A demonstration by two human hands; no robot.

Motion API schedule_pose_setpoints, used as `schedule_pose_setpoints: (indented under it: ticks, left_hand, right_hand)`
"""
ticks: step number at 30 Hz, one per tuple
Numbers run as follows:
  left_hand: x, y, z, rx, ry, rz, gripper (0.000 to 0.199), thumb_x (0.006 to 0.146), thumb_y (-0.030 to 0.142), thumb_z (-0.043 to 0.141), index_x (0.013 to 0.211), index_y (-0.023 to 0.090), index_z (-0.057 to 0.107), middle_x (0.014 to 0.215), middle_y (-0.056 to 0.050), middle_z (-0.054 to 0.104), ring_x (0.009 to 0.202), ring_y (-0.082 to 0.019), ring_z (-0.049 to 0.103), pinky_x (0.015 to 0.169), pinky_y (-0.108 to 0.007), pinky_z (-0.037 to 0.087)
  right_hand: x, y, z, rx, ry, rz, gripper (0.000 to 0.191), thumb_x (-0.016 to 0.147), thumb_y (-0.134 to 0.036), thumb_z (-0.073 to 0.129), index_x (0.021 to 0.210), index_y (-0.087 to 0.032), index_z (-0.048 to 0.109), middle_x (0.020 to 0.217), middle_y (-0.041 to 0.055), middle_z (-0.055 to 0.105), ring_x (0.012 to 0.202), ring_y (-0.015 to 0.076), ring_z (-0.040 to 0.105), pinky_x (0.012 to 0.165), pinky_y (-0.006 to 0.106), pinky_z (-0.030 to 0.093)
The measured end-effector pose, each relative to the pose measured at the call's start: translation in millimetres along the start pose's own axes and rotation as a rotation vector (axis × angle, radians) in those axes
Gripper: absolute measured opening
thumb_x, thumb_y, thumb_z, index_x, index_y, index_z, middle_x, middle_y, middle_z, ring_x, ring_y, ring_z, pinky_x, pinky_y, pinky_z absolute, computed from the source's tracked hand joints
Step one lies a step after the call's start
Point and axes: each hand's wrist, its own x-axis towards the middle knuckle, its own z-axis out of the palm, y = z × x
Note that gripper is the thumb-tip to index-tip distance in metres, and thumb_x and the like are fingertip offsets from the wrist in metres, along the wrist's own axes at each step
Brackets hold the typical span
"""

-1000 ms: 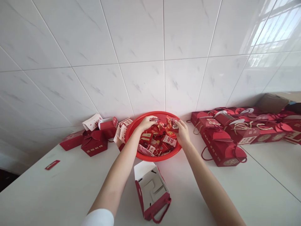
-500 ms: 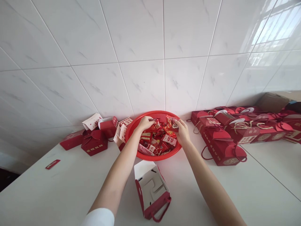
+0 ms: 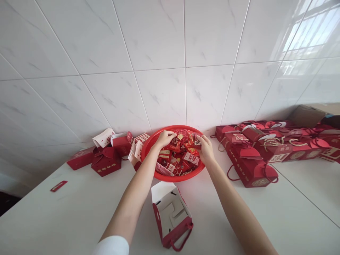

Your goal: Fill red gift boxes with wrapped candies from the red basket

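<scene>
A white counter (image 3: 66, 216) held red gift boxes (image 3: 249, 166) along the wall, an open gift box (image 3: 171, 216) nearest the person, and a red plastic basket (image 3: 172, 179) between them. The left hand (image 3: 165, 139) and right hand (image 3: 205, 147) stood apart at the basket, over red packets (image 3: 183, 157); any grip could not be confirmed.

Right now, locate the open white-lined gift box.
In the head view, the open gift box lies on the white counter, just below the red basket, between the person's left forearm and right forearm.
</scene>
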Motion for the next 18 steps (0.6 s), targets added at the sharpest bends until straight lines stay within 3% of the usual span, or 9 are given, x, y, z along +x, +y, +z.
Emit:
schedule_pose_setpoints:
  ticks: [4, 7, 11, 18]
  left_hand:
    - [1.7, 1.0, 0.8, -0.035, 0.02, 0.012, 0.022, 0.084, 0.03, 0.058, 0.091, 0.019, 0.075, 0.103, -0.004, 0.078, 0.105, -0.023, 0.067, 0.091, -0.028, 0.048]
    - [1.4, 1.4, 0.3, -0.043, 0.032, 0.0, 0.027, 0.087, 0.029, 0.057, 0.104, 0.018, 0.075, 0.104, -0.006, 0.078, 0.11, -0.023, 0.067, 0.097, -0.031, 0.047]
    - [-1.4, 2.4, -0.7, -0.042, 0.011, -0.02, 0.028, 0.089, 0.03, 0.055, 0.103, 0.018, 0.076, 0.079, -0.003, 0.078, 0.09, -0.023, 0.072, 0.091, -0.032, 0.05]
    - [-2.6, 13.1, 0.4, -0.088, 0.026, 0.002, 0.024, 0.086, 0.03, 0.058, 0.095, 0.018, 0.076, 0.107, -0.005, 0.078, 0.106, -0.023, 0.068, 0.093, -0.029, 0.05]
  right_hand:
    - [-0.7, -0.8, 1.1, -0.004, 0.006, -0.011, 0.027, 0.058, -0.037, 0.08, 0.067, -0.023, 0.059, 0.07, -0.0021, 0.065, 0.069, 0.016, 0.062, 0.063, 0.028, 0.054]
    - [-1.0, -1.7, 0.7, -0.016, -0.002, -0.011, 0.026, 0.059, -0.037, 0.08, 0.068, -0.023, 0.06, 0.07, -0.0021, 0.065, 0.069, 0.0163, 0.062, 0.064, 0.028, 0.055]
    - [-0.4, -1.6, -0.5, -0.032, -0.011, -0.003, 0.025, 0.062, -0.036, 0.08, 0.069, -0.023, 0.06, 0.069, -0.0029, 0.065, 0.067, 0.0157, 0.062, 0.064, 0.028, 0.054]
    - [0.6, 2.5, -0.6, -0.012, -0.009, -0.015, 0.027, 0.061, -0.037, 0.082, 0.069, -0.023, 0.06, 0.069, -0.0036, 0.066, 0.066, 0.0149, 0.062, 0.063, 0.027, 0.054]
